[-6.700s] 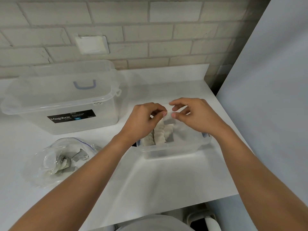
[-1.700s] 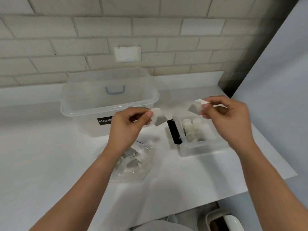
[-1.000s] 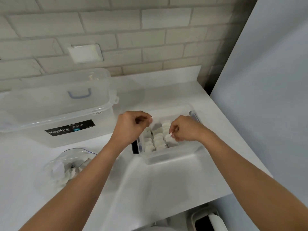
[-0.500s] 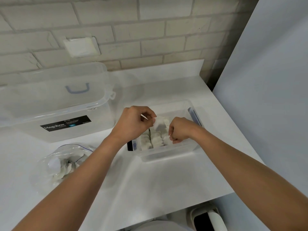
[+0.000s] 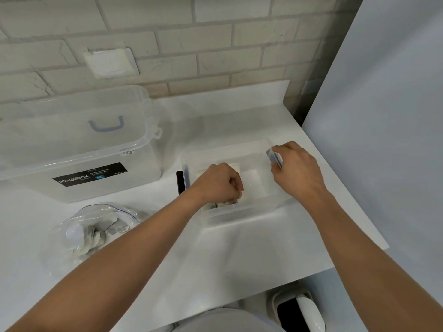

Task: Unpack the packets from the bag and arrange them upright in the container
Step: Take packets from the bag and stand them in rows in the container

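Mid-frame, the left hand [image 5: 215,183] curls its fingers down among the packets [image 5: 252,186] in the container [image 5: 239,214], grasp unclear. The right hand [image 5: 297,171] fingers grip the container's right rim.

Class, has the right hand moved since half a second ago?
Yes. The right hand has shifted right, from the packets inside the container to its right rim.

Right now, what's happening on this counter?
A person is loading packets into the small clear container. The right hand grips its right edge at the blue clip; the left hand is down among the packets inside, fingers curled, grip hidden. More packets sit in the zip bag to the left.
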{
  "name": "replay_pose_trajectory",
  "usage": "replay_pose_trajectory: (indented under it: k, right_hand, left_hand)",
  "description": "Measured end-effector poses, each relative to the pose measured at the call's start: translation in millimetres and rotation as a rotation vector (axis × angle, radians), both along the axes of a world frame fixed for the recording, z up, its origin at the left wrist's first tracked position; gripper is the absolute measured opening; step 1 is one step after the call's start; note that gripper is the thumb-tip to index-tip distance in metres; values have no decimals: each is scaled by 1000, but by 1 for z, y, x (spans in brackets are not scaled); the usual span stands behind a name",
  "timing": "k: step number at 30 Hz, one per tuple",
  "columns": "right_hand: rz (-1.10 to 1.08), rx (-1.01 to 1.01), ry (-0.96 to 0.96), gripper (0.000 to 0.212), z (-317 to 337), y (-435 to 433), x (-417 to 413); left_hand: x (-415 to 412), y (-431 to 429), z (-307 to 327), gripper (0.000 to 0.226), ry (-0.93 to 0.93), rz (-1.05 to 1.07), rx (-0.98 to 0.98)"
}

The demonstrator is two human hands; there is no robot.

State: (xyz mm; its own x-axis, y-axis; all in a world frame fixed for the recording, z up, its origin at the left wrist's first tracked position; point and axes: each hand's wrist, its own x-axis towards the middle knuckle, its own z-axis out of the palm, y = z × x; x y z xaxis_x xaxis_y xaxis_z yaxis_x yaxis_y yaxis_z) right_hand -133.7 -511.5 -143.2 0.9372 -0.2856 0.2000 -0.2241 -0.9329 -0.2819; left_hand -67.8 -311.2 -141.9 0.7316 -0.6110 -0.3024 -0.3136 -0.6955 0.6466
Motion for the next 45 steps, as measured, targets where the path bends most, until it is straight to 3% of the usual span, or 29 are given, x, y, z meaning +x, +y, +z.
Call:
replay_pose_trajectory:
  k: [7, 14, 20, 24, 28, 32, 39, 42, 45]
  right_hand:
    - [-18, -9, -46, 21, -9, 2, 1]
    - [-9, 24, -63, 29, -11, 5, -4]
    - [-4, 96, -50, 38, -7, 1, -9]
    - [-66, 170, -193, 39, 9, 18, -20]
    - [-2, 322, -376, 32, 33, 79, -41]
    - [224, 463, -416, 25, 35, 169, -47]
    - [532, 586, -205, 23, -10, 300, -30]
    - [586, 364, 45, 23, -33, 333, -17]
    - [484, 51, 278, 9, -49, 337, -4]
  left_hand:
    - [2, -14, -21, 14, -140, -51, 282]
    - [4, -13, -24, 20, -240, -68, 329]
    - [-1, 33, 15, 15, -306, 122, 21]
    - [-22, 102, 46, 11, -413, 336, -211]
    - [-35, 182, 45, 12, -386, 538, -233]
    - [-45, 256, 19, 15, -370, 640, -129]
    - [-58, 316, -32, 15, -422, 440, 52]
    - [-57, 319, -44, 19, -417, 290, 255]
    - [-50, 325, -51, 13, -309, 160, 463]
